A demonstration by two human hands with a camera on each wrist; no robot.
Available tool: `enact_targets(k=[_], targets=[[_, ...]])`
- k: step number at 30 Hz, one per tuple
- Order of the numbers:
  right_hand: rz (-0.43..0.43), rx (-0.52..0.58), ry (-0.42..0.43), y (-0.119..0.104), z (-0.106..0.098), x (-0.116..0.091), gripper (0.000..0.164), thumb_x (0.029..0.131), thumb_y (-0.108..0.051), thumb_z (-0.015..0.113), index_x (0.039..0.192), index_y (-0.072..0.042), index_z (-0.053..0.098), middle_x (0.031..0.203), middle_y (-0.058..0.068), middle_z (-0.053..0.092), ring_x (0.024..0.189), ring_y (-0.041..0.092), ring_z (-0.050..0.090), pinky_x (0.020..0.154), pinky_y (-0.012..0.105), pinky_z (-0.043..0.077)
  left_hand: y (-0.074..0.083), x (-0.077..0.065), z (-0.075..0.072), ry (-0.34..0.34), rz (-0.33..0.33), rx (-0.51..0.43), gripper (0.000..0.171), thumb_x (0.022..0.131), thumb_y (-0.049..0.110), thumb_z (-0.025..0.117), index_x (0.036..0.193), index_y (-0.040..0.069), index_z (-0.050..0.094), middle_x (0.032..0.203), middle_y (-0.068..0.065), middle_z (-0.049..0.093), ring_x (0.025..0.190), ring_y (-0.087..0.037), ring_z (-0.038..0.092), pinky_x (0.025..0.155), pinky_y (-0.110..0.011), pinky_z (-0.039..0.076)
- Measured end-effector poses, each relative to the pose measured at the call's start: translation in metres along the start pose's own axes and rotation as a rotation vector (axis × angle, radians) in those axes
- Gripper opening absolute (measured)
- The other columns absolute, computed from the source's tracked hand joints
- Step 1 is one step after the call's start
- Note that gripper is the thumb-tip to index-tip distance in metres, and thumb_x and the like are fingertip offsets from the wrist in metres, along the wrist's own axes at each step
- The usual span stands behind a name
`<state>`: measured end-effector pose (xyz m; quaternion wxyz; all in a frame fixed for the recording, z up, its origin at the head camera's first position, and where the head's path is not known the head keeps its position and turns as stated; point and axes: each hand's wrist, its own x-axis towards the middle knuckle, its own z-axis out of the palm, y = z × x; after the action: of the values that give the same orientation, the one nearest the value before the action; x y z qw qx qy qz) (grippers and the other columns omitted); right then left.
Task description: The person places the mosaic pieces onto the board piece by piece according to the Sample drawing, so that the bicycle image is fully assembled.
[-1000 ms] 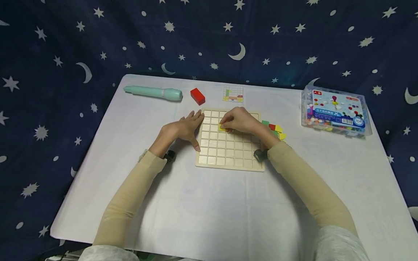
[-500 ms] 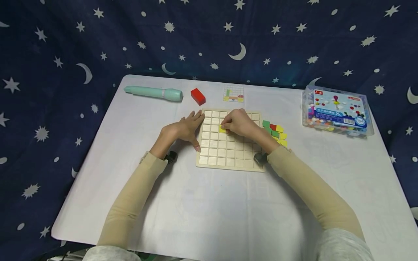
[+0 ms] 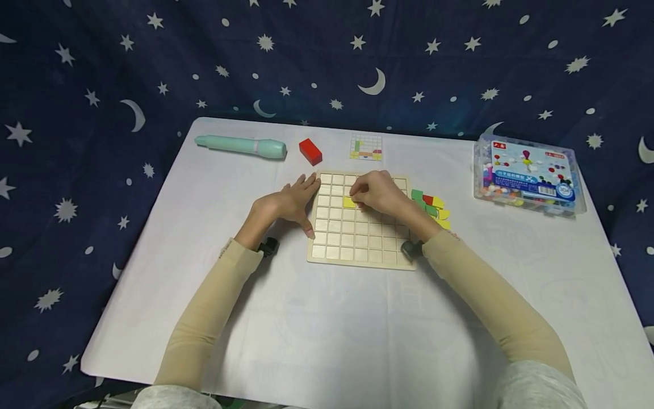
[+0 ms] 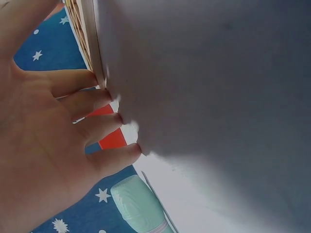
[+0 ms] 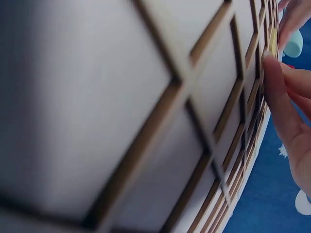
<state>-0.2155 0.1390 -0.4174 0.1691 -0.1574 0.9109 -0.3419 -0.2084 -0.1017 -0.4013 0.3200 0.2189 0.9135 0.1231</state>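
Note:
A pale wooden grid board (image 3: 339,237) lies on the white table. My left hand (image 3: 289,203) rests spread along the board's left edge, fingers straight; in the left wrist view the fingers (image 4: 73,82) reach down to the edge. A small yellow tile (image 3: 349,203) lies in a cell in the upper left part of the grid. My right hand (image 3: 378,193) has its curled thumb and fingers at that tile's right side, pinching there. The right wrist view shows the thumb (image 5: 274,73) close to the yellow tile (image 5: 273,41); the other fingertips are mostly hidden.
Several green, red and yellow tiles (image 3: 431,209) are loose to the board's right, under the right forearm. Behind the board lie a pattern card (image 3: 365,147), a red block (image 3: 310,151) and a mint-green tube-shaped object (image 3: 240,145). A clear plastic box (image 3: 529,175) stands far right.
The right fingers have shifted slightly right, so more of the yellow tile shows. The left hand stays put at the board's edge.

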Motion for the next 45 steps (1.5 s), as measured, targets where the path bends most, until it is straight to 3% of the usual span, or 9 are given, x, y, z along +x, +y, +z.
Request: enact_targets(k=[5,10,18,29,37,45], targets=[[-0.008,-0.09,0.022,0.005,-0.005,-0.002,0.009,0.093,-0.005,0.071,0.1,-0.005,0.078,0.087,0.008,0.075,0.076,0.02,0.06,0.077,0.033,0.048,-0.002,0.001,0.001,0.003,0.003,-0.001,0.14,0.067,0.04,0.097,0.166,0.007,0.003,0.174,-0.011,-0.006,0.161,-0.032,-0.008,0.13,-0.052,0.006],[0.001,-0.115,0.006,0.009,-0.008,-0.002,0.01,0.094,-0.004,0.068,0.098,-0.004,0.078,0.093,0.011,0.074,0.081,0.023,0.058,0.078,0.035,0.047,-0.002,0.001,0.002,0.005,0.01,-0.004,0.14,0.067,0.04,0.097,0.166,0.006,0.003,0.174,-0.012,-0.006,0.161,-0.031,-0.009,0.13,-0.051,0.006],[-0.039,-0.14,-0.007,0.009,-0.009,-0.001,0.012,0.096,-0.001,0.066,0.097,-0.001,0.077,0.097,0.013,0.074,0.085,0.023,0.059,0.081,0.037,0.052,-0.004,0.0,0.0,0.007,0.021,-0.033,0.139,0.069,0.038,0.096,0.165,0.006,0.002,0.174,-0.011,-0.007,0.161,-0.029,-0.008,0.131,-0.049,0.005],[-0.085,-0.176,0.021,0.014,-0.01,0.006,0.014,0.098,0.002,0.062,0.1,0.002,0.076,0.105,0.016,0.073,0.095,0.026,0.063,0.089,0.042,0.056,-0.008,0.012,-0.006,0.0,0.019,-0.044,0.138,0.071,0.037,0.095,0.166,0.007,0.0,0.174,-0.011,-0.007,0.161,-0.027,-0.007,0.131,-0.046,0.009],[-0.054,-0.145,0.019,0.017,-0.012,0.007,0.012,0.098,-0.001,0.064,0.1,0.0,0.075,0.103,0.015,0.073,0.09,0.025,0.062,0.085,0.039,0.054,-0.008,0.018,-0.008,-0.005,0.024,-0.063,0.137,0.071,0.035,0.095,0.166,0.007,0.001,0.174,-0.012,-0.007,0.161,-0.028,-0.006,0.131,-0.048,0.01],[0.007,-0.045,0.028,0.027,-0.024,0.0,0.01,0.097,-0.013,0.072,0.105,-0.007,0.075,0.099,0.01,0.072,0.086,0.024,0.06,0.082,0.038,0.05,-0.008,0.019,-0.012,0.0,0.012,-0.08,0.136,0.071,0.033,0.096,0.166,0.009,0.003,0.174,-0.01,-0.006,0.161,-0.028,-0.007,0.131,-0.049,0.01]])
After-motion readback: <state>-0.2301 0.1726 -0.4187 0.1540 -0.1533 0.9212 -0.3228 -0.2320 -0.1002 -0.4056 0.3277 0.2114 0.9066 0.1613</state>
